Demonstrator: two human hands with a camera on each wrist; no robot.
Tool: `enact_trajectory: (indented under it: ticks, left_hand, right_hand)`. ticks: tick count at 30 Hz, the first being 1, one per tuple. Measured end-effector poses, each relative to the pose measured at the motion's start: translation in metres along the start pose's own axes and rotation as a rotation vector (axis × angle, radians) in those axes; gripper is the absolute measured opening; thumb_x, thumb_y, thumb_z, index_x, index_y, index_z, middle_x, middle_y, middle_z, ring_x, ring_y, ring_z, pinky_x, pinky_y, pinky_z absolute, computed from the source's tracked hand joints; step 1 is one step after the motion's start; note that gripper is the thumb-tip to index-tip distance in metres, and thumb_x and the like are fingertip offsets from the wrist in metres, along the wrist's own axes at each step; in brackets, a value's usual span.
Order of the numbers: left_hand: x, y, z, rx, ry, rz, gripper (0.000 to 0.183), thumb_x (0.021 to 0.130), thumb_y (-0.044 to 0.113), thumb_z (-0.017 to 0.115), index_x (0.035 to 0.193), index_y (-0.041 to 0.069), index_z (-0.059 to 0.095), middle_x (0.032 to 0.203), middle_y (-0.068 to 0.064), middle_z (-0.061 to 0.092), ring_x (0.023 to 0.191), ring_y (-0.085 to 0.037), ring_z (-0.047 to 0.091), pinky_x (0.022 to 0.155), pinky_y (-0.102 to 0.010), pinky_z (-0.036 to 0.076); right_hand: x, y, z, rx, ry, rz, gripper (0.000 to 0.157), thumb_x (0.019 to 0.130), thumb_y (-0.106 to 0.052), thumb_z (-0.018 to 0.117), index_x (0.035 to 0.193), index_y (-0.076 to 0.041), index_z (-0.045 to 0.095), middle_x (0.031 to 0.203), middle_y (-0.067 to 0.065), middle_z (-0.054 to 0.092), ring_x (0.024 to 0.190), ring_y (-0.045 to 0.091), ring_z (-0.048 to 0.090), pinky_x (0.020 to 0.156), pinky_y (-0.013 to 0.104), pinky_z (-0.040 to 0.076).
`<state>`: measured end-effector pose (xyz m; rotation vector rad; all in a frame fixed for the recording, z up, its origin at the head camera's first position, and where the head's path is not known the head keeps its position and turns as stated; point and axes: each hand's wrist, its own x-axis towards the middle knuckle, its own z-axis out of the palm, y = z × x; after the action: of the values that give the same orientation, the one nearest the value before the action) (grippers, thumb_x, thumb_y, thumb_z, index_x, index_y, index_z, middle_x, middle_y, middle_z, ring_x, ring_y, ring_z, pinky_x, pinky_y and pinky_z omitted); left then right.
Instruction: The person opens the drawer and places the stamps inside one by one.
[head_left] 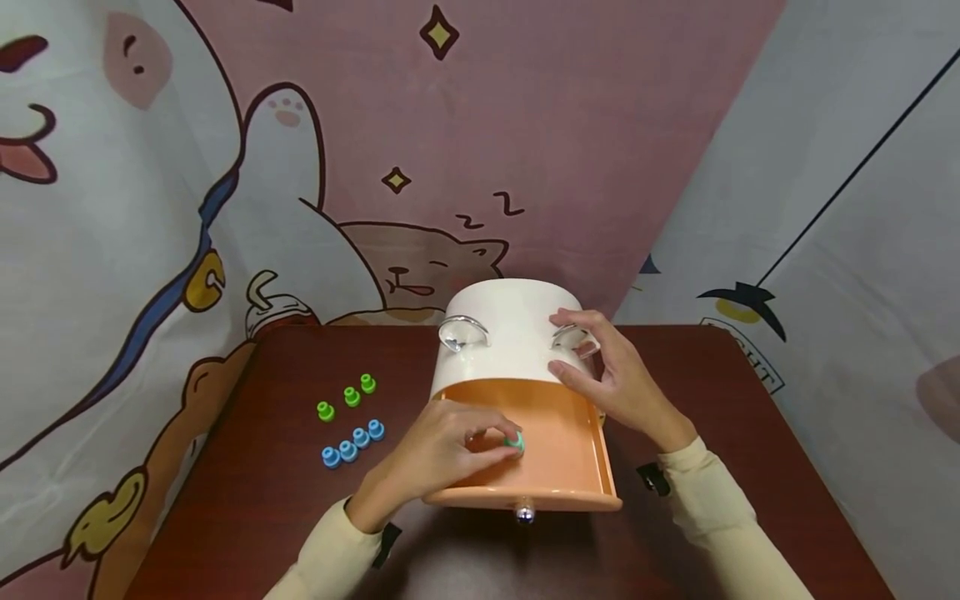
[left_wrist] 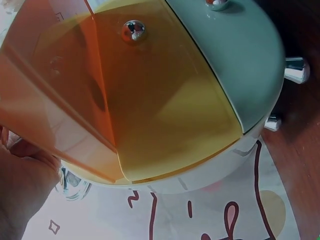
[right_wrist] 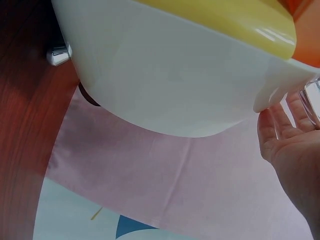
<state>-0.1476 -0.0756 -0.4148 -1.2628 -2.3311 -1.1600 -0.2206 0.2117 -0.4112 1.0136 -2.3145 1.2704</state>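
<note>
A small white drawer cabinet (head_left: 513, 321) stands on the table with its orange top drawer (head_left: 551, 417) pulled out. Over the drawer's inside, my left hand (head_left: 450, 446) pinches a small teal-green stepped peg (head_left: 516, 442) between thumb and fingertips. My right hand (head_left: 615, 375) rests on the cabinet's right shoulder, thumb and fingers spread either side of a clear ear-shaped piece (head_left: 573, 340). In the right wrist view, the fingers (right_wrist: 285, 120) touch the white side. Below the orange drawer, the left wrist view shows a yellow drawer (left_wrist: 170, 100) and a grey-green drawer (left_wrist: 235, 55), both pushed in.
Left of the cabinet, three lime-green pegs (head_left: 352, 397) stand in a loose row on the dark red-brown table (head_left: 262, 500). Several blue pegs (head_left: 361, 437) line up nearer me. A silver knob (head_left: 525, 511) sticks out from the drawer front. A printed cloth (head_left: 570, 125) hangs behind.
</note>
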Motion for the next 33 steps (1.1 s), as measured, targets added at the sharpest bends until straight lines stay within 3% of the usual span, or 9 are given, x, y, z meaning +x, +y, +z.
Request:
enact_trajectory:
  ticks: [5,10,17,22,26,29,33]
  left_hand:
    - [-0.004,0.000,-0.001,-0.091,0.036,-0.003,0.024,0.087,0.009,0.094,0.109,0.010,0.084,0.108,0.004,0.082,0.070,-0.009,0.062,0.062,-0.016,0.047]
    - [-0.013,0.001,-0.003,-0.208,0.151,0.030,0.028,0.088,0.000,0.090,0.113,0.007,0.082,0.115,-0.005,0.081,0.063,-0.006,0.056,0.055,-0.017,0.047]
    - [-0.028,-0.001,-0.007,-0.220,0.336,0.100,0.033,0.084,-0.009,0.087,0.113,0.005,0.078,0.109,-0.010,0.077,0.063,-0.014,0.054,0.050,-0.020,0.043]
    - [-0.048,-0.008,-0.009,-0.204,0.425,0.123,0.026,0.090,-0.002,0.085,0.114,0.002,0.075,0.108,-0.016,0.073,0.072,-0.019,0.055,0.055,-0.026,0.045]
    - [-0.074,-0.012,-0.012,-0.174,0.480,0.054,0.031,0.087,-0.004,0.085,0.115,0.000,0.075,0.106,-0.016,0.073,0.082,-0.023,0.058,0.063,-0.031,0.047]
    - [-0.090,-0.015,-0.014,-0.179,0.514,-0.054,0.040,0.083,-0.013,0.082,0.121,0.001,0.073,0.107,-0.016,0.074,0.087,-0.024,0.061,0.068,-0.031,0.049]
    - [-0.109,-0.025,-0.013,-0.184,0.560,-0.227,0.043,0.090,-0.016,0.074,0.128,0.003,0.068,0.107,-0.014,0.076,0.086,-0.020,0.065,0.071,-0.026,0.052]
  right_hand:
    - [-0.001,0.000,0.000,-0.007,0.004,-0.001,0.066,0.092,-0.002,0.083,0.151,-0.011,0.057,0.150,0.004,0.062,0.124,0.018,0.061,0.093,0.029,0.054]
    - [-0.001,0.000,0.001,-0.011,0.007,-0.004,0.066,0.091,-0.001,0.083,0.151,-0.010,0.057,0.150,0.004,0.062,0.124,0.017,0.061,0.093,0.030,0.054]
    - [-0.001,0.002,-0.001,-0.009,0.026,-0.022,0.066,0.090,0.001,0.083,0.150,-0.009,0.058,0.149,0.006,0.063,0.121,0.017,0.062,0.091,0.031,0.055]
    - [-0.002,0.001,0.002,0.005,0.028,-0.008,0.065,0.090,0.000,0.083,0.150,-0.010,0.058,0.150,0.005,0.062,0.123,0.017,0.061,0.092,0.034,0.055]
    - [-0.002,0.000,0.008,0.013,0.004,-0.004,0.064,0.093,-0.002,0.083,0.151,-0.011,0.057,0.150,0.005,0.062,0.125,0.017,0.060,0.093,0.034,0.055]
    - [-0.001,0.000,0.008,0.017,0.007,-0.011,0.065,0.092,-0.001,0.083,0.151,-0.010,0.057,0.150,0.005,0.062,0.124,0.018,0.061,0.092,0.033,0.055]
    - [0.000,0.001,0.002,0.007,0.023,-0.019,0.066,0.090,0.001,0.083,0.150,-0.010,0.058,0.150,0.005,0.062,0.121,0.017,0.062,0.091,0.034,0.055]
